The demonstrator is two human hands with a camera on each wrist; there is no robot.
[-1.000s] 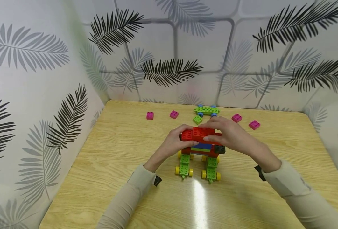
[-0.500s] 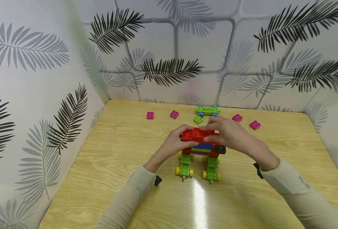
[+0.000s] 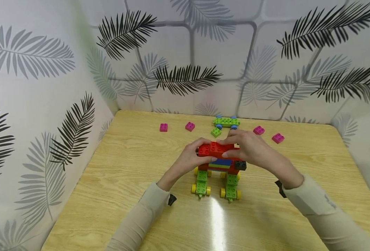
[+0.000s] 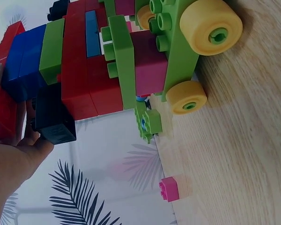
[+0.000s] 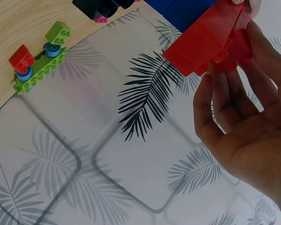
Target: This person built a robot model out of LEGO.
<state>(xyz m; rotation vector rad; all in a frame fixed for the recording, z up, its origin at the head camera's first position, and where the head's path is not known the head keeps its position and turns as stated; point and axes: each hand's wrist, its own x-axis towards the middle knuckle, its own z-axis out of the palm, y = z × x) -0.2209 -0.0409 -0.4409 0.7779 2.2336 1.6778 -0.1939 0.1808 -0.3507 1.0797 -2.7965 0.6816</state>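
A toy-brick build stands on the table on green wheeled bases (image 3: 201, 187) with yellow wheels (image 4: 210, 27). Above these are red, green and blue bricks (image 4: 24, 61), and black bricks (image 4: 56, 115) stick out at the sides. Along the top lie red bricks (image 3: 216, 149). My left hand (image 3: 186, 161) holds their left end, thumb in front and fingers behind. From the right, my right hand (image 3: 253, 146) pinches the top red brick (image 5: 201, 44) between thumb and fingers. Some fingertips are hidden behind the bricks.
Behind the build are a green wheeled base (image 3: 226, 121) with blue wheels and a small green brick (image 3: 216, 132). A red brick (image 5: 22, 58) sits by that base in the right wrist view. Several pink bricks (image 3: 163, 127) lie along the back, before a leaf-patterned wall (image 3: 203, 94).
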